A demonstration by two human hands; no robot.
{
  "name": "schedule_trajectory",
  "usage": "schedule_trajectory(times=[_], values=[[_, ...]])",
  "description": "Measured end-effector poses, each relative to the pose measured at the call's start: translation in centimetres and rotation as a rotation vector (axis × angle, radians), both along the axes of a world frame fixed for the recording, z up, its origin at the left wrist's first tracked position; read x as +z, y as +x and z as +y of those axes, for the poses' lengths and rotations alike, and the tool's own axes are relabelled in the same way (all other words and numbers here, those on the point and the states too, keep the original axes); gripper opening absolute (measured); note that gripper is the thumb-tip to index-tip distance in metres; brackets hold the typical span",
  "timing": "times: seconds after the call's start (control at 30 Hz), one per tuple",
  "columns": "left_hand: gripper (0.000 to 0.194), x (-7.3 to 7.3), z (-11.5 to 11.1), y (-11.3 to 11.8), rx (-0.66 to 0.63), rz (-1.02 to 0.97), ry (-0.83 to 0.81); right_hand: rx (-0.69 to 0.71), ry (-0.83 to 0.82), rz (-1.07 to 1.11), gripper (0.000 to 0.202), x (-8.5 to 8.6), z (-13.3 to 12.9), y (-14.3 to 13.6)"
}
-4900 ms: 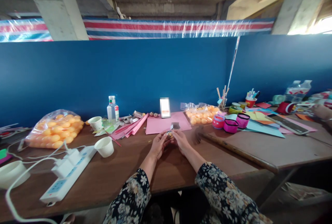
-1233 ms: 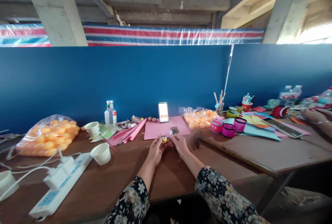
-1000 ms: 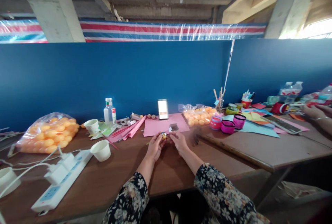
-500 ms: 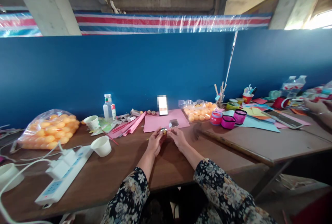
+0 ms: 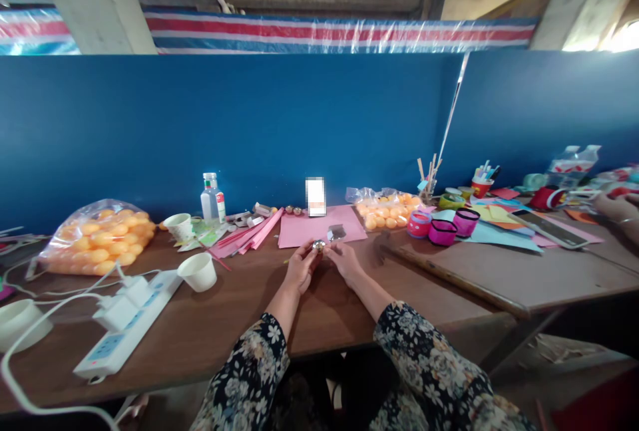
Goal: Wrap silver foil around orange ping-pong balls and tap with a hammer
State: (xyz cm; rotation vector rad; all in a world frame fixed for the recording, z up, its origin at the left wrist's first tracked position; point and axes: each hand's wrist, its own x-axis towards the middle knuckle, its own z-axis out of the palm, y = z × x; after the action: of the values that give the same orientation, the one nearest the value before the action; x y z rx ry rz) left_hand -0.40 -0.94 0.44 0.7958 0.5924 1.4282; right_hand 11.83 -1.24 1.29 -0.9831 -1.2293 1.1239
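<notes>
A small shiny silvery ball (image 5: 318,245) sits between my hands, just in front of a pink sheet (image 5: 294,231). My left hand (image 5: 301,267) is closed on it from the left. From the right, the fingertips of my right hand (image 5: 344,262) are pinched together at the ball's edge; whether they grip the ball or something tiny is too small to tell. A small dark square piece (image 5: 336,232) lies on the pink sheet beyond my right hand. More small shiny balls (image 5: 293,210) rest at the sheet's back left edge.
Left on the table (image 5: 239,311) are a power strip (image 5: 150,314), paper cups (image 5: 197,272), a bag of orange balls (image 5: 107,238) and bottles (image 5: 213,201). Right are a hammer (image 5: 449,278), another ball bag (image 5: 387,210), magenta rings (image 5: 442,232) and a phone (image 5: 552,229). Another person's hand (image 5: 619,208) is far right.
The view has shifted slightly, moving the table items a little up and right. The ball between my hands now shows a plainer silvery face, with less yellow. Both hands stay close together.
</notes>
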Motion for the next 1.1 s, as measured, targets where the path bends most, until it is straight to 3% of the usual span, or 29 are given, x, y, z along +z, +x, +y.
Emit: schedule_trajectory(times=[1.1], values=[[0.037,-0.04,0.08,0.06,0.051,0.036,0.009,-0.013,-0.02,-0.041,0.024,-0.16,0.04,-0.03]])
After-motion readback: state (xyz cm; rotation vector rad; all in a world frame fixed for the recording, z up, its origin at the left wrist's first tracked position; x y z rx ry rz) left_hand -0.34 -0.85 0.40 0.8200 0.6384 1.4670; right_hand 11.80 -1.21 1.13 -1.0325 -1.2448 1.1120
